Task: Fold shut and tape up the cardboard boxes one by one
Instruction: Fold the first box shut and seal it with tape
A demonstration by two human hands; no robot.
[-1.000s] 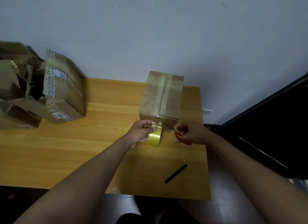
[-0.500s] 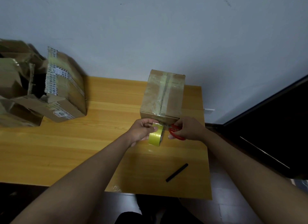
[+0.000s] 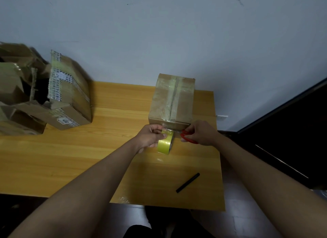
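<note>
On the worktop (image 3: 70,167), beside the taped box (image 3: 172,97), the left hand (image 3: 152,136) grips a tape roll (image 3: 165,143); the right hand (image 3: 201,133) holds scissors (image 3: 188,138).

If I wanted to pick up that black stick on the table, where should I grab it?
Pinch the black stick around its middle, coming straight down from above. It lies flat and slanted on the bare table, well apart from the tape roll and both hands, so nothing blocks you. It is thin, so put your fingers on its two long sides, across the slant.
</note>
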